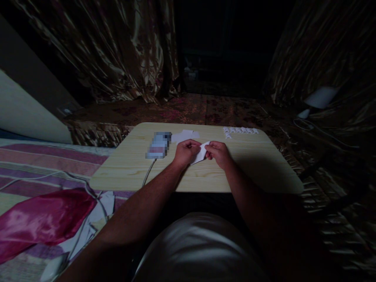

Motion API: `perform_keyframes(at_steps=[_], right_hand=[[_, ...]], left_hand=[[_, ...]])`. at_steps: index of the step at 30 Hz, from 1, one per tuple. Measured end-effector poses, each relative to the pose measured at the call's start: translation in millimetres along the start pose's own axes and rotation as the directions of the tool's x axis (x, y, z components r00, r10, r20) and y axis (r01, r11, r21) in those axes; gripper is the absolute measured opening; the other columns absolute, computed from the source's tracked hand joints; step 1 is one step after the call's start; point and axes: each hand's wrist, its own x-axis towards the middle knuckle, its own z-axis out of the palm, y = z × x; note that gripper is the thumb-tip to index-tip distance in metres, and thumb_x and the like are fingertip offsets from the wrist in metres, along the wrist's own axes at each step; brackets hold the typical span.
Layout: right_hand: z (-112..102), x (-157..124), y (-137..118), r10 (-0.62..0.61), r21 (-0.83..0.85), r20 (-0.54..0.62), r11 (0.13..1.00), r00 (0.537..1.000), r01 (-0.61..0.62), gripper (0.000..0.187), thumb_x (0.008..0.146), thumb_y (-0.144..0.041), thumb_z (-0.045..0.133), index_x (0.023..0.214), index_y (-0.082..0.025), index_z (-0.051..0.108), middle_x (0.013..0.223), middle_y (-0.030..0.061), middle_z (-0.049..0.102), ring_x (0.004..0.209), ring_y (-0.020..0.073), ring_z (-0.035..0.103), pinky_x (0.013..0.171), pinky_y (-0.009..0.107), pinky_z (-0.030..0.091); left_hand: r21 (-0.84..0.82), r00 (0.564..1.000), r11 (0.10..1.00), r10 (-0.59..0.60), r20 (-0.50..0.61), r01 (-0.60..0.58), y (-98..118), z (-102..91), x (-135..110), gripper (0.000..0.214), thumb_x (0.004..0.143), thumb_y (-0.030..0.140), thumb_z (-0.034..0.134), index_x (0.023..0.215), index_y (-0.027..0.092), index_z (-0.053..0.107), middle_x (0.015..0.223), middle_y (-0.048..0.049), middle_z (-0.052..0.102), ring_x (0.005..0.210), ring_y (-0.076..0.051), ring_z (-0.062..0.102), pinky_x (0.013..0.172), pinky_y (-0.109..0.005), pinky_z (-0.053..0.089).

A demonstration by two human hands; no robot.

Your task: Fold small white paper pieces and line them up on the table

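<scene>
A small white piece of paper [200, 153] is held between both my hands over the middle of a light wooden table [129, 168]. My left hand [185, 152] is closed, with its fingers curled on the paper's left edge. My right hand [218, 153] pinches the paper's right edge with its fingertips. Part of the paper is hidden under my fingers. Loose white paper sheets [185, 135] lie flat just beyond my left hand.
A phone [159, 145] lies left of my hands with a cable [149, 172] running off the table's near edge. Several small folded white paper pieces [240, 130] sit in a row at the far right. A magenta cloth [44, 219] lies on the striped bedding at left.
</scene>
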Motion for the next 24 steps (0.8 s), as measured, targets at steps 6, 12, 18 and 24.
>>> perform_keyframes(at_steps=[6,12,18,24], right_hand=[[1.3,-1.0,-2.0,-0.010,-0.018,-0.028,1.000,1.000,0.010,0.029,0.073,-0.044,0.071,0.067,-0.018,0.061,0.053,-0.0002,0.061,0.043,0.0097,0.050,0.041,0.021,0.036],[1.7,0.5,0.6,-0.037,-0.009,-0.043,0.999,0.998,0.036,0.028,0.074,-0.040,0.070,0.063,-0.018,0.058,0.050,-0.0010,0.059,0.042,0.0090,0.047,0.041,0.022,0.035],[2.1,0.5,-0.7,-0.039,-0.040,-0.052,0.999,0.998,0.037,0.028,0.074,-0.041,0.070,0.063,-0.018,0.058,0.050,-0.0014,0.059,0.042,0.0088,0.046,0.042,0.022,0.034],[2.2,0.0,-0.5,-0.043,-0.028,-0.069,0.999,0.997,0.041,0.027,0.073,-0.040,0.071,0.064,-0.019,0.058,0.050,-0.0017,0.059,0.042,0.0090,0.047,0.042,0.022,0.035]], left_hand=[[-0.003,1.000,1.000,0.000,0.012,0.000,0.0,0.6,-0.5,0.024,0.057,0.027,0.080,0.076,0.014,0.074,0.065,-0.0022,0.069,0.055,-0.012,0.057,0.054,-0.023,0.043],[0.010,1.000,1.000,-0.012,-0.001,0.012,0.0,0.4,-0.1,0.025,0.056,0.027,0.080,0.076,0.013,0.074,0.066,-0.0031,0.069,0.056,-0.012,0.058,0.055,-0.024,0.043],[0.020,1.000,1.000,-0.018,0.004,0.018,-1.2,0.0,0.7,0.025,0.057,0.027,0.079,0.077,0.013,0.074,0.067,-0.0037,0.070,0.056,-0.013,0.058,0.054,-0.024,0.043],[0.038,1.000,0.999,-0.015,0.001,0.015,-2.6,0.0,0.9,0.024,0.058,0.026,0.078,0.078,0.013,0.074,0.065,-0.0029,0.069,0.054,-0.012,0.057,0.053,-0.023,0.042]])
